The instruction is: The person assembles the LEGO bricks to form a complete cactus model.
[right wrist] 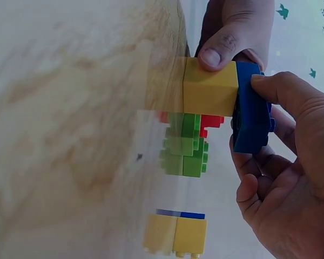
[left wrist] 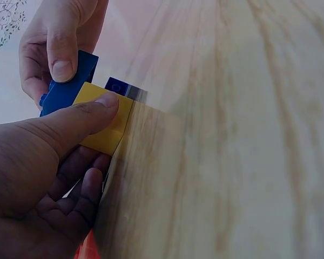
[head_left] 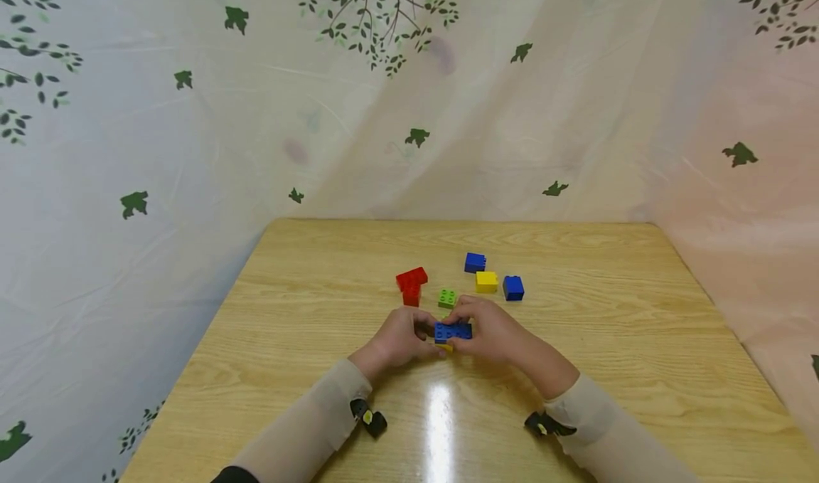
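Note:
Near the middle of the table, a blue toy building brick (head_left: 453,331) sits across the top of a yellow brick (right wrist: 211,89), overhanging it on one side. My right hand (head_left: 488,330) pinches the blue brick, with the thumb on its near side. My left hand (head_left: 399,338) holds the yellow brick, its thumb pressed on the near face in the left wrist view. The yellow brick stands on the tabletop. In the head view the blue brick hides most of it. Whether the studs are fully pressed together, I cannot tell.
Beyond the hands lie red bricks (head_left: 411,278), a green brick (head_left: 446,298), another yellow brick (head_left: 486,282) and two more blue bricks, one at the back (head_left: 475,262) and one to the right (head_left: 513,288). A leaf-patterned cloth (head_left: 358,156) hangs behind the wooden table (head_left: 307,277).

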`<action>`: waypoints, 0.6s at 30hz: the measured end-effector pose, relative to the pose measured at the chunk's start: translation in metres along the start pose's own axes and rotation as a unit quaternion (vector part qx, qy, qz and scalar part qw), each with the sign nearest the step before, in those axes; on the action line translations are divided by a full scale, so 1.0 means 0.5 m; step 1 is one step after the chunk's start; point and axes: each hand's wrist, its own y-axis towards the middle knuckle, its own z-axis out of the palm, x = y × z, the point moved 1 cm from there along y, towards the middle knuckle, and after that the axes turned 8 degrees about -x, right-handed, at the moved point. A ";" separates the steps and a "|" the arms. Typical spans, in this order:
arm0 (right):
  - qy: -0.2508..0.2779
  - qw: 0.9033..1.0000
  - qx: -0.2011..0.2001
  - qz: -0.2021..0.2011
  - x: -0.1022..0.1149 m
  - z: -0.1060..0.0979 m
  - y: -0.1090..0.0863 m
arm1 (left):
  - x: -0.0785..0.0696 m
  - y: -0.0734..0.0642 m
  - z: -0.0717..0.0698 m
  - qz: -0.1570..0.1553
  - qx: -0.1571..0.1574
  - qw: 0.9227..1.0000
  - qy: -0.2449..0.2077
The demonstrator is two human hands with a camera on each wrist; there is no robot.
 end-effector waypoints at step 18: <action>0.019 1.000 0.013 -0.018 -0.013 -0.013 0.002 | 0.005 0.001 -0.002 0.004 0.005 1.000 -0.015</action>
